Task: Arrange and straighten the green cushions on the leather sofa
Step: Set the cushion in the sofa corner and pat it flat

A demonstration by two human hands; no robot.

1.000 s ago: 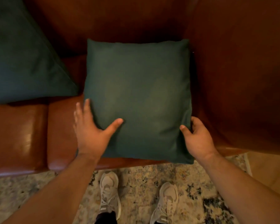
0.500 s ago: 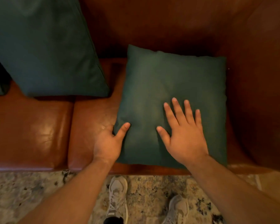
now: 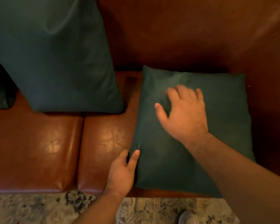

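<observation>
Your right hand slid toward 12 o'clock on the cushion, grip spread, pressing; left hand pinches its 8 o'clock edge. Flattening underway.

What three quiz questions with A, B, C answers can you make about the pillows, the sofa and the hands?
1. Where is the right hand?
A) on the flat cushion
B) on the rug
C) on the leaning cushion

2. What colour is the sofa?
A) white
B) reddish brown
C) blue

3. How does the cushion under the right hand lie?
A) standing on a corner
B) down on the rug
C) flat on the seat

Answers:
1 A: the hand covers part of that cushion's top.
2 B: the leather shines reddish brown.
3 C: its whole face points up at the camera.
</observation>
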